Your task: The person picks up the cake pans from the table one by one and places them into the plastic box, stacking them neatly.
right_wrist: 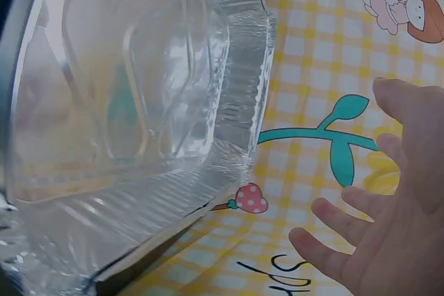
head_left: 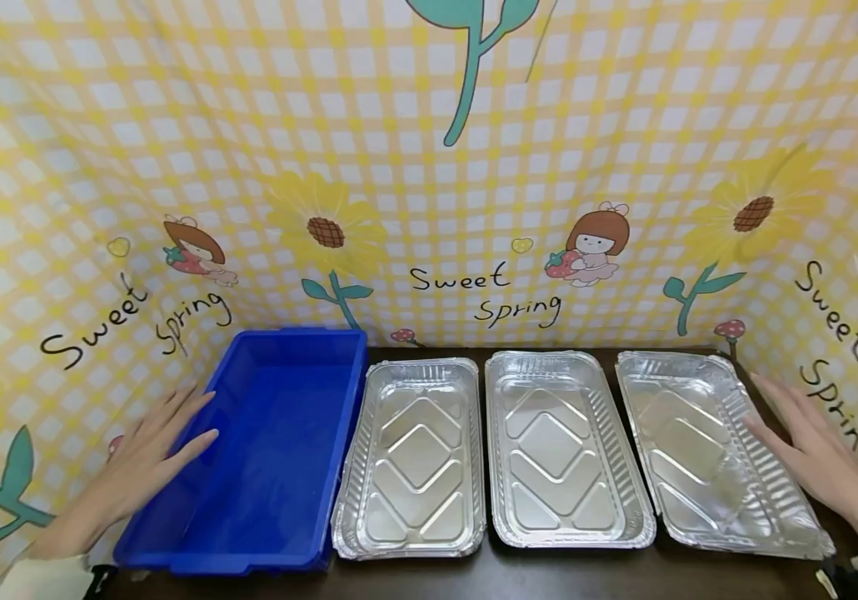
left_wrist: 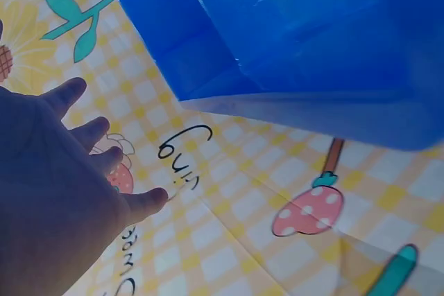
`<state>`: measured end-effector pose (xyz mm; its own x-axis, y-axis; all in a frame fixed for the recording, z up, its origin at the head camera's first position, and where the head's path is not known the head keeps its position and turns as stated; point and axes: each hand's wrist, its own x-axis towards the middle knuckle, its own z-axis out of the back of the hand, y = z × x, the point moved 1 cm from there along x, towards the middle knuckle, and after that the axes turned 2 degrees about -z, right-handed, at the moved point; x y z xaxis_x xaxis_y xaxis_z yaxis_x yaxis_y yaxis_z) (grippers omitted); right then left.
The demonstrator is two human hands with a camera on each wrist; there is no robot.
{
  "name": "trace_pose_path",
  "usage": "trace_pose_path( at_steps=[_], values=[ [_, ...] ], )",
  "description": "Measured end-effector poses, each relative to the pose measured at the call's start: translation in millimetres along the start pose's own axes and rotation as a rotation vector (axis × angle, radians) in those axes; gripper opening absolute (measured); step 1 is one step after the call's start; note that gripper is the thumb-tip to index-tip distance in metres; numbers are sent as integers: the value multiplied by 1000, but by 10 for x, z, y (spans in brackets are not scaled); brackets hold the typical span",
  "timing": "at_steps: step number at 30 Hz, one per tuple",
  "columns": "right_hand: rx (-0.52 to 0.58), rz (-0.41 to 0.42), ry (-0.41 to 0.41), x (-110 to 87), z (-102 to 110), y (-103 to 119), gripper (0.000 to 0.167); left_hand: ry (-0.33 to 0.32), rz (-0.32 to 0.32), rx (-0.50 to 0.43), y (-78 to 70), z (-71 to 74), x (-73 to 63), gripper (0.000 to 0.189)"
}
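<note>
My left hand hovers by the left side of a blue plastic tray, fingers extended and holding nothing. In the left wrist view the fingers of that hand are spread apart from the tray. On the other side, my right hand is beside the rightmost foil pan, with its fingers loosely extended. The right wrist view shows a gap between this hand and the pan. No contents show in the blue tray or the foil pan.
Two more foil pans, one left of centre and one in the middle, stand in the same row on a dark table. A yellow checked cloth with printed flowers and lettering hangs behind and at both sides.
</note>
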<state>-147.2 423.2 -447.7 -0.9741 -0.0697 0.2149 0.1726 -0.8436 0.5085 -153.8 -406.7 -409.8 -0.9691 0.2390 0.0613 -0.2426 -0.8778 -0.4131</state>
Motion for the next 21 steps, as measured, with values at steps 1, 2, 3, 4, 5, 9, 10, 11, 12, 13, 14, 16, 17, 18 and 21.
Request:
trace_pose_path(
  at_steps=[1,2,3,4,5,9,10,11,12,13,14,16,17,18,21],
  values=[
    [-1,-2,-1,-11,-5,-13,71,1,5,2,8,-13,-18,70],
    [-1,-10,4,-22,-12,-26,72,2,9,-2,21,-28,-40,70],
    [-4,-19,9,-31,-19,-38,73,2,13,-3,35,-45,-64,69],
    [-6,-26,11,-40,-26,-50,73,4,16,-4,51,-58,-87,69],
    [-11,-33,13,-45,-35,-61,73,6,21,-3,70,-73,-111,69],
    [10,-56,31,-80,-90,-90,72,19,42,-23,151,-133,-235,69],
    [20,-58,34,-92,-101,-95,72,22,47,-27,170,-147,-263,69],
    [32,-61,40,-102,-112,-99,72,23,54,-27,187,-165,-292,69],
    [47,-64,48,-113,-123,-103,72,21,57,-29,203,-181,-320,69],
    [59,-68,53,-126,-132,-108,72,17,61,-26,218,-196,-344,70],
    [67,-72,54,-135,-140,-112,72,11,60,-24,232,-209,-364,70],
    [76,-77,57,-151,-156,-126,71,-8,52,-17,261,-229,-397,70],
    [80,-79,56,-158,-166,-133,71,-13,51,-11,273,-239,-414,70],
    [82,-81,54,-166,-175,-140,71,-18,50,-11,286,-249,-428,70],
    [104,-66,43,-190,-203,-169,69,-16,56,-7,314,-281,-467,71]
  ],
)
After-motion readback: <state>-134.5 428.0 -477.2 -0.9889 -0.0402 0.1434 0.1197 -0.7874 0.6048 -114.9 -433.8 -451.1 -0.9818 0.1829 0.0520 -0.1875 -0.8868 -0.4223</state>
